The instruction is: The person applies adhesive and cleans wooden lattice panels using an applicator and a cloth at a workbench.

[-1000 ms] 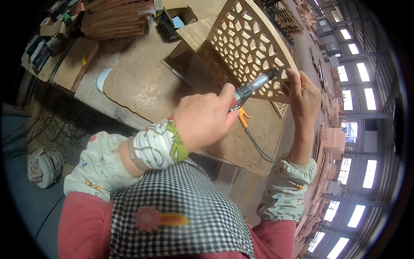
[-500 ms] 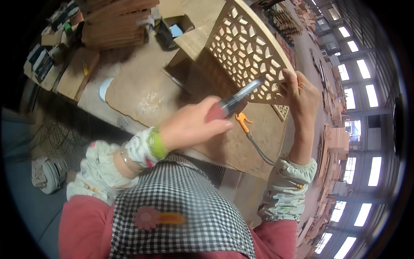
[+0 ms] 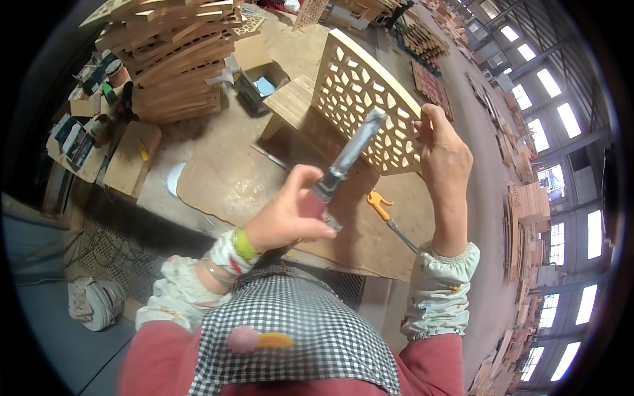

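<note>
In my left hand (image 3: 277,214) is a hand tool (image 3: 353,148) with a dark red and black handle and a long grey shaft. Its shaft points up and away, in front of a pale wooden panel (image 3: 381,67) cut through with many angular holes; blur hides its exact kind. Thumb and forefinger curve round the handle. With fingers bent over the panel's right corner, my right hand (image 3: 448,148) holds it tilted upright. The panel joins a wooden board (image 3: 297,99) standing on the worktable (image 3: 221,168). Below the panel lies an orange air blow gun (image 3: 378,203) with a grey hose.
Curved wooden pieces (image 3: 178,72) are stacked at the far left. Beside them sits a black box (image 3: 254,92) with something blue inside. A white round lid or dish (image 3: 173,179) lies at the table's left edge, near a wooden block (image 3: 132,158) with a yellow cutter.
The tool has swung to point more steeply upward, and my left hand's grip on it looks looser. My right hand stays on the panel's corner. The whole view has shifted slightly.
</note>
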`<state>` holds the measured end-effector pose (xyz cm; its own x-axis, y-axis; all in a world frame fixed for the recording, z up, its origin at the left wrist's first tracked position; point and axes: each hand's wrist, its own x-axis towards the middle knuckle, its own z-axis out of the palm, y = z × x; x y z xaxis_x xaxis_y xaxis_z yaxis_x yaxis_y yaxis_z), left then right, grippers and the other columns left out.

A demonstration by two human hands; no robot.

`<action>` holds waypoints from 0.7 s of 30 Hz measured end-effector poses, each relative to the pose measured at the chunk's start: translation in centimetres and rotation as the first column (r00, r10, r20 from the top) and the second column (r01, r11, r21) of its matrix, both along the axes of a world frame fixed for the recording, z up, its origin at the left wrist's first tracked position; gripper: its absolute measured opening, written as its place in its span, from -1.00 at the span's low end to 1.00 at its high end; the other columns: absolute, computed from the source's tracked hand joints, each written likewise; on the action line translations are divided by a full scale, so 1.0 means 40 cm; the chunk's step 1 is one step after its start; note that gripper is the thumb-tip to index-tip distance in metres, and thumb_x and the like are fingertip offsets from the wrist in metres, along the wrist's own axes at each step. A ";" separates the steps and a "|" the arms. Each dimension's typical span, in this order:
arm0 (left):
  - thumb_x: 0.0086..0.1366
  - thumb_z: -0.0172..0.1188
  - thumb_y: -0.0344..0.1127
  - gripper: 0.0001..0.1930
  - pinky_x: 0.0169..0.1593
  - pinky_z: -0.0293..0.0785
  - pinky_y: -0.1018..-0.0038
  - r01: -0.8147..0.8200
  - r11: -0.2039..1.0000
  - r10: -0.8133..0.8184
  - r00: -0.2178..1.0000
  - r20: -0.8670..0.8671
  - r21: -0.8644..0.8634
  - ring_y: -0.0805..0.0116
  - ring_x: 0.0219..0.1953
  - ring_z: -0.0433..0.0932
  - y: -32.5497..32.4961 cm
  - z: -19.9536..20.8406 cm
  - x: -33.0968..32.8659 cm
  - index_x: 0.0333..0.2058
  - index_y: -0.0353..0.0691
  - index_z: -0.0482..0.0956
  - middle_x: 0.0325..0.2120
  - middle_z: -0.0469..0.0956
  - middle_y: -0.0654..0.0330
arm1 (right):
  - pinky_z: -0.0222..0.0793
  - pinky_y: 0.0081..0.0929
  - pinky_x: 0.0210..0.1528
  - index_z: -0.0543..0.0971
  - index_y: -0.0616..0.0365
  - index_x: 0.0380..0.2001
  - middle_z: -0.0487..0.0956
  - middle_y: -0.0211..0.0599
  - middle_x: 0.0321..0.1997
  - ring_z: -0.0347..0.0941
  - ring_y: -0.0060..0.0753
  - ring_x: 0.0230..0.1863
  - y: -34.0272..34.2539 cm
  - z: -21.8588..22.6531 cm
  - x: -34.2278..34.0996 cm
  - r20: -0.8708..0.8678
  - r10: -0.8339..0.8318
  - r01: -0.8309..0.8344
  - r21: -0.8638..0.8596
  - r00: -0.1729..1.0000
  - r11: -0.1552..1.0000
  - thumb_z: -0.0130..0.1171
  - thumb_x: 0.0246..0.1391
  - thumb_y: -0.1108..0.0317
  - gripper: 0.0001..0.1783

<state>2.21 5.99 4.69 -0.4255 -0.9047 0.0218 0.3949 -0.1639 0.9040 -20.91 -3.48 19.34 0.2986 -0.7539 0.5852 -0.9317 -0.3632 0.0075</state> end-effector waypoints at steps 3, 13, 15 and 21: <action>0.08 0.50 -0.52 -0.36 -0.15 0.48 0.56 -0.121 0.977 0.143 0.982 0.120 -0.174 0.56 -0.21 0.52 -0.051 0.035 -0.055 0.11 -0.17 0.36 -0.22 0.48 0.34 | 0.48 -0.23 -0.23 0.54 -0.16 0.04 0.63 -0.32 -0.25 0.57 -0.14 -0.22 -0.003 -0.007 -0.006 0.009 0.058 -0.057 -0.070 0.998 0.996 0.21 0.20 0.43 -0.64; 0.20 0.39 -0.54 -0.40 -0.28 0.61 0.44 -0.043 0.997 0.033 0.990 -0.135 -0.066 0.39 -0.34 0.66 -0.137 0.107 -0.136 0.12 -0.18 0.24 -0.26 0.60 0.19 | 0.44 -0.27 -0.31 0.63 -0.29 -0.02 0.50 -0.41 -0.36 0.53 -0.27 -0.29 0.006 0.002 0.006 -0.091 0.112 -0.121 -0.096 0.990 0.988 0.23 0.01 0.52 -0.52; 0.20 0.40 -0.50 -0.41 -0.22 0.63 0.42 -0.085 0.992 0.079 0.995 -0.055 -0.096 0.37 -0.29 0.67 -0.150 0.118 -0.163 0.11 -0.20 0.25 -0.24 0.60 0.17 | 0.44 -0.31 -0.31 0.67 -0.26 -0.03 0.53 -0.41 -0.33 0.55 -0.28 -0.30 0.017 0.012 0.015 0.035 0.112 -0.111 -0.039 0.993 0.993 0.22 0.01 0.54 -0.53; 0.23 0.35 -0.20 -0.45 -0.17 0.56 0.08 -0.369 0.841 0.507 0.794 0.336 -0.396 -0.14 -0.24 0.67 -0.184 0.105 -0.271 0.06 -0.17 0.24 -0.33 0.65 -0.07 | 0.44 -0.28 -0.24 0.67 -0.14 0.03 0.56 -0.31 -0.28 0.55 -0.21 -0.27 0.022 0.026 -0.015 0.280 0.047 -0.097 0.168 0.959 0.981 0.24 0.23 0.12 -0.68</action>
<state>-8.65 -1.39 8.88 -0.0147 -0.9721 0.2343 -0.0630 0.2347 0.9700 -21.53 -2.61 20.38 0.2036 -0.8354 0.5105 -0.8599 -0.4019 -0.3147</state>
